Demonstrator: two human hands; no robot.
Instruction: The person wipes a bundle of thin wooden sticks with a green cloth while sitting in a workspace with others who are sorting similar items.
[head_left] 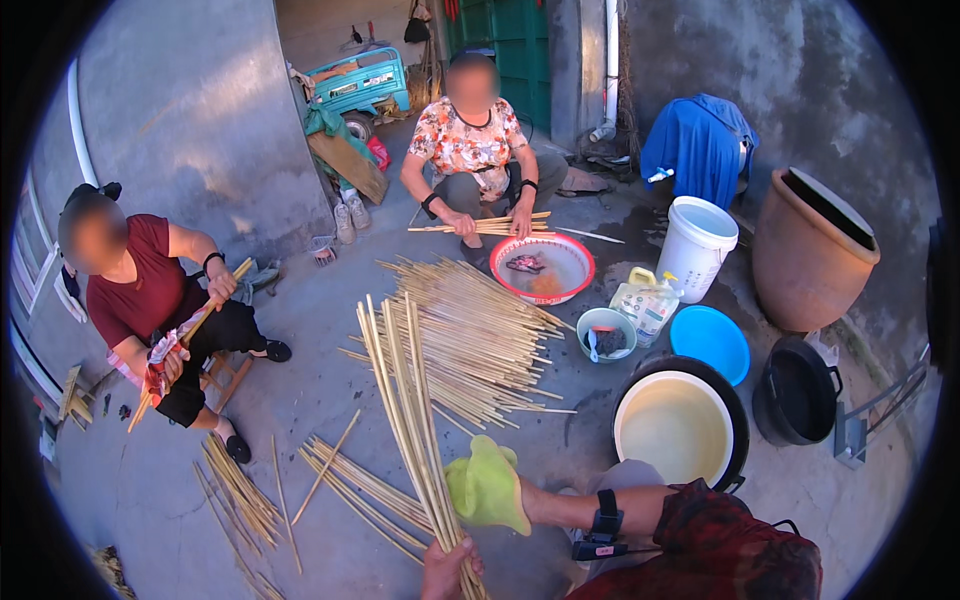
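Observation:
My left hand (450,570) is at the bottom edge, closed round the lower end of a bundle of long pale stalks (405,400). The bundle stands tilted, its upper ends fanning slightly apart. A yellow-green cloth (490,485) covers my right hand, hiding the fingers, and lies against the right side of the bundle. My right forearm (570,508) comes in from the right with a black band at the wrist. Just beyond the bundle spreads a wide pile of similar stalks (480,330) on the ground. More loose stalks (375,495) lie left of my left hand.
One person (475,150) squats behind a red-rimmed basin (590,275), holding stalks; another person (150,300) sits left, gripping stalks with a cloth. At right are a water-filled tub (625,440), blue basin (712,345), white bucket (697,245), black pot (795,390) and clay jar (810,255).

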